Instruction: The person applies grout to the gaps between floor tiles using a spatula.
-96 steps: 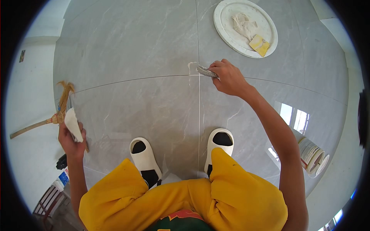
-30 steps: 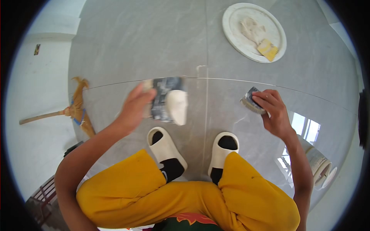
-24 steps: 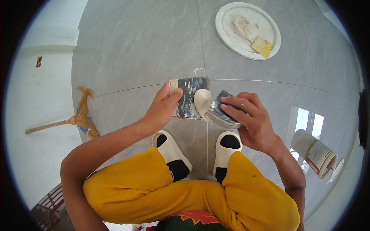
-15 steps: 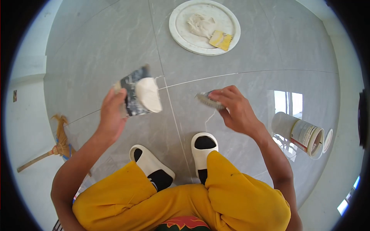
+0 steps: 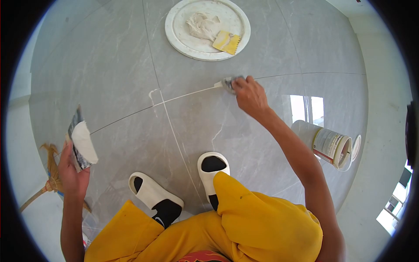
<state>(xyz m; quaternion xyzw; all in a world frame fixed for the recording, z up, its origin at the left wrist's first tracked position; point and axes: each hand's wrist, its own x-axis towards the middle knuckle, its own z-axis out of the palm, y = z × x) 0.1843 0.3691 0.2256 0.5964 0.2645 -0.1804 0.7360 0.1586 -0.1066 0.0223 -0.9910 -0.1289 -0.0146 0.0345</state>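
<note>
Hands (image 5: 252, 97) wide apart, fingers closed — right on scraper (image 5: 228, 84), left gripping putty-laden blade (image 5: 77, 142).

Bare floor (image 5: 196, 126) lay open between the hands; beyond the right one sat the lid (image 5: 176, 32), and the bucket (image 5: 327, 144) blocked its outer side.

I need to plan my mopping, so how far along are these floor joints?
White already: the joint towards the feet and the cross joint up to the right hand. In hand: a scraper there, a paste-loaded blade in the left hand. Apparently left: the cross joint's dark ends and the dark joint beside the round lid.
</note>
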